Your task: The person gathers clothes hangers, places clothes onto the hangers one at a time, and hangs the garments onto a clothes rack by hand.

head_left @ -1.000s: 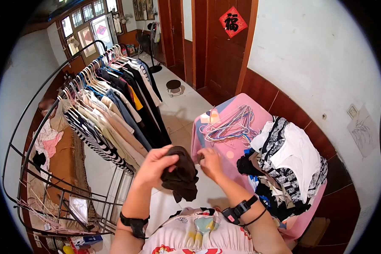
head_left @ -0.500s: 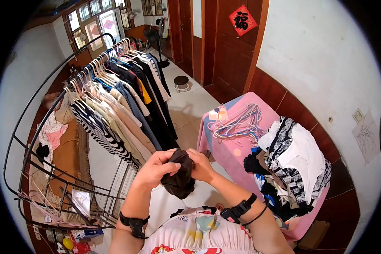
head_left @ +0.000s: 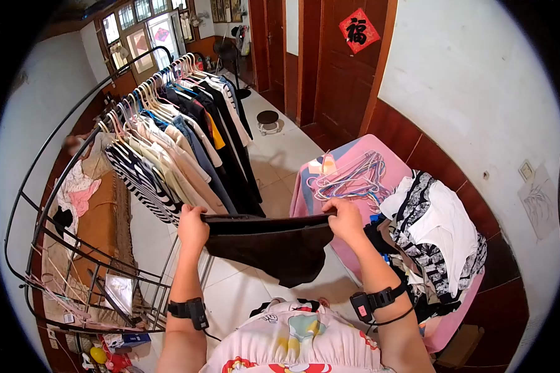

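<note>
A pair of dark brown underpants hangs stretched wide in front of me, its waist edge pulled nearly straight and its lower part drooping. My left hand is closed on one end of the waist edge, near the striped shirt on the rack. The other end is gripped in my right hand, close to the table's left edge. To the right of that hand, a pile of clothes lies on the pink-covered table, with a heap of loose hangers behind it.
On my left stands a black metal clothes rack full of clothes on hangers. Beyond it is a brown couch with clothes on it; a person lies at its far end. A round stool and a standing fan are farther back.
The underpants were bunched between both hands held close together. My hands have moved apart, left and right, and the waist edge is now spread out between them.
</note>
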{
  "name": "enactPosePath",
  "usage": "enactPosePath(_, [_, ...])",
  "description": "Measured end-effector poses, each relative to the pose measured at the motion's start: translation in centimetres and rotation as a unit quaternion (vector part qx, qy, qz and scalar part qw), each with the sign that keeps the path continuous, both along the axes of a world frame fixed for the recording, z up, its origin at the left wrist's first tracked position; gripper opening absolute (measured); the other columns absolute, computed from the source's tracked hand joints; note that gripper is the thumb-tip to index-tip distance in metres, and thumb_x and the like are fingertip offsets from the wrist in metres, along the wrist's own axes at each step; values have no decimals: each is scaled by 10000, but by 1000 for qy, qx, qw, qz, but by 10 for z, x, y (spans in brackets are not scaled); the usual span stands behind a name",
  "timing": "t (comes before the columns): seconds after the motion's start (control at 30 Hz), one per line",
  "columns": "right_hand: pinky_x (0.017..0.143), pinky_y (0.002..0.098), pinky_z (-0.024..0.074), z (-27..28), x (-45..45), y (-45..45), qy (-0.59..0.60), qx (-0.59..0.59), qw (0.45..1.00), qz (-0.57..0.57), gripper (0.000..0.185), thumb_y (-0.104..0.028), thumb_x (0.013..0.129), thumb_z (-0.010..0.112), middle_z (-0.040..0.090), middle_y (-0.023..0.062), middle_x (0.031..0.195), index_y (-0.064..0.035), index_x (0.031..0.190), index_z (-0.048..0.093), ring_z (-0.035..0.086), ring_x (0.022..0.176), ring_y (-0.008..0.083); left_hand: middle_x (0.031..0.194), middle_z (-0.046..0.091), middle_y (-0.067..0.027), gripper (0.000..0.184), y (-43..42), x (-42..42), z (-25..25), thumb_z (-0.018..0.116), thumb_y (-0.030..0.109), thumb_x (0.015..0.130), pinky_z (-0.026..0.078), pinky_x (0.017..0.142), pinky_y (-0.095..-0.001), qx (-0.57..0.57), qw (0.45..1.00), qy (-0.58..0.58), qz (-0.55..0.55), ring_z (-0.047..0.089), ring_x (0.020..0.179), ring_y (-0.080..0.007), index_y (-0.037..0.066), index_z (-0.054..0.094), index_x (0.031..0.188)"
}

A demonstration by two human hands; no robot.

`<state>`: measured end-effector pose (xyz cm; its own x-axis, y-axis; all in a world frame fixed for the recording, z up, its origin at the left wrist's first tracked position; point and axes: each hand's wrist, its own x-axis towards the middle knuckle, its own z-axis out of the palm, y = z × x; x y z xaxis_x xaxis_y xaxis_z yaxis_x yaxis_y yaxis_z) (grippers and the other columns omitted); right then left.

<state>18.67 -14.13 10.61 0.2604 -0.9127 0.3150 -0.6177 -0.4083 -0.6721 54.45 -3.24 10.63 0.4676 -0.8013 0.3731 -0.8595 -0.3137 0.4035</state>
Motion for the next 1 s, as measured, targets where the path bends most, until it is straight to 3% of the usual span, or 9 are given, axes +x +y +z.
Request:
enactPosePath(0.13, [709,353,518,3,-8,-7,-89,-5,996,25,233,75,659,542,681,157,813,-9,848,651,669,767,284,1006,607,-128,394,-6,-11,-8,607,-38,689,491,821,-417,42,995,-81,25,590,932,-367,102,676,1051])
enactPosePath(0.2, [689,319,510,3,-12,-8,-102,19,994,15,249,103,657,514,678,122,800,3,845,645,651,747,220,1014,631,-139,334,-11,-8,-3,558,11,732,505,814,-392,150,988,33,-21,614,965,-322,100,695,1023])
enactPosePath(0.37, [671,270,491,-10,-19,-17,-158,42,986,34,256,119,664,499,668,66,805,8,849,636,614,744,130,890,659,-145,330,-34,10,-24,464,-7,754,485,799,-335,99,937,305,-141,631,905,-270,43,671,1005])
enactPosePath(0.47, [684,318,503,2,-21,-6,33,175,957,231,263,-24,683,600,667,101,763,-4,940,656,645,730,195,848,646,-131,317,-34,-8,5,445,-38,736,472,786,-317,48,900,384,-201,621,869,-239,4,640,982])
enactPosePath(0.57, [782,341,501,25,18,16,-5,175,944,278,743,-235,640,834,625,124,989,-26,1267,494,624,865,200,877,638,-166,342,-30,-68,44,443,-93,677,468,783,-315,-2,875,349,-336,611,842,-269,-12,598,971])
enactPosePath(0.67, [937,390,462,33,70,38,-50,-28,957,286,1024,-251,598,873,525,211,1176,-46,1410,284,557,1095,307,950,616,-214,404,-32,-113,50,465,-120,633,467,819,-380,-7,880,214,-425,578,907,-367,2,565,1005])
enactPosePath(0.77, [820,426,494,18,89,32,-93,-24,969,228,714,-117,701,772,617,215,983,-67,1300,388,606,950,401,987,595,-169,376,-29,-121,43,544,-85,645,453,821,-447,-59,887,126,-440,537,988,-398,17,531,1006])
enactPosePath(0.9, [744,425,494,20,87,40,-99,18,978,184,429,-58,749,702,634,192,893,-53,1137,520,609,861,409,928,548,-128,288,-30,-112,17,610,-34,680,464,770,-440,-70,942,44,-325,543,957,-348,47,512,938])
enactPosePath(1.0, [718,343,491,25,89,49,-163,-41,975,142,143,-3,772,665,642,141,844,-11,912,639,634,788,296,940,545,-127,283,-31,-105,-14,623,-56,672,465,761,-440,-56,973,41,-219,541,961,-359,72,525,906])
